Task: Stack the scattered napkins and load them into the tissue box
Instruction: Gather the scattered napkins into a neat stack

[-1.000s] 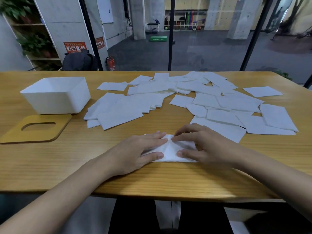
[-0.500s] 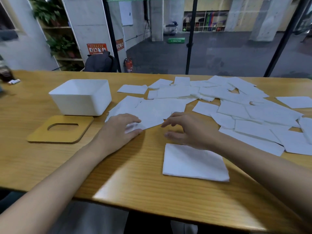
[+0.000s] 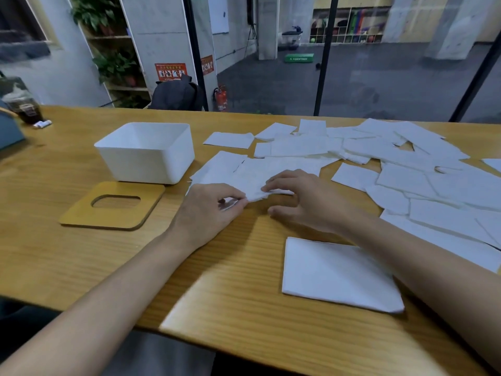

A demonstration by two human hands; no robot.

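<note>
Several white napkins [image 3: 401, 169] lie scattered over the wooden table [image 3: 81, 256]. My left hand [image 3: 208, 210] pinches the near corner of one napkin [image 3: 244, 177] at the left end of the spread. My right hand [image 3: 306, 199] rests its fingertips on the same napkin, thumb apart on the table. A squared stack of napkins [image 3: 336, 275] lies near the front edge, under my right forearm. The white tissue box [image 3: 147, 151] stands open at the left, with its wooden slotted lid [image 3: 113, 206] flat on the table in front of it.
A dark cup of drink [image 3: 25, 109] and a small white object [image 3: 43, 124] stand at the far left edge, beside a grey item [image 3: 9, 131]. A black backpack [image 3: 177, 95] sits behind the table. Glass walls lie beyond.
Both hands left the squared stack near the front edge and reached forward to the napkins by the box. My left hand now pinches a corner there. The view swung left.
</note>
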